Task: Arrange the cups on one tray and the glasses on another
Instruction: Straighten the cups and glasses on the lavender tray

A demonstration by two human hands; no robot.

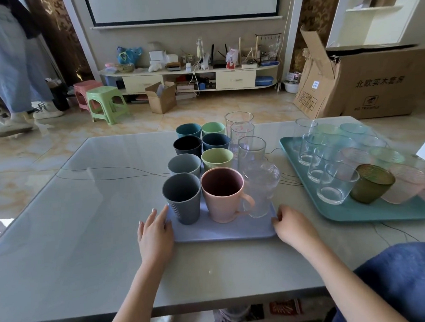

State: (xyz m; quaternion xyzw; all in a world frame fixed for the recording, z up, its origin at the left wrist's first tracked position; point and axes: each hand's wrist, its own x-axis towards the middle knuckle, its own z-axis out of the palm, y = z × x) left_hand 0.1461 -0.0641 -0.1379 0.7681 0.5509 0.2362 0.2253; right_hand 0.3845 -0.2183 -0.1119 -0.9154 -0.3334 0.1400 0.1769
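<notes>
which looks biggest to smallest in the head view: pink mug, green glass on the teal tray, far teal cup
1. pink mug, nearest the camera, which inflates it
2. green glass
3. far teal cup, farthest away, so its true size against the others is unsure

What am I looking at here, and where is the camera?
There is no machine: a person wears a camera on the head, looking down at their own hands. The left hand rests open against the left edge of a lilac tray; the right hand touches its right corner. That tray holds coloured cups, like the pink mug, and a row of tall clear glasses. A teal tray to the right holds short glasses. Nothing is lifted.
</notes>
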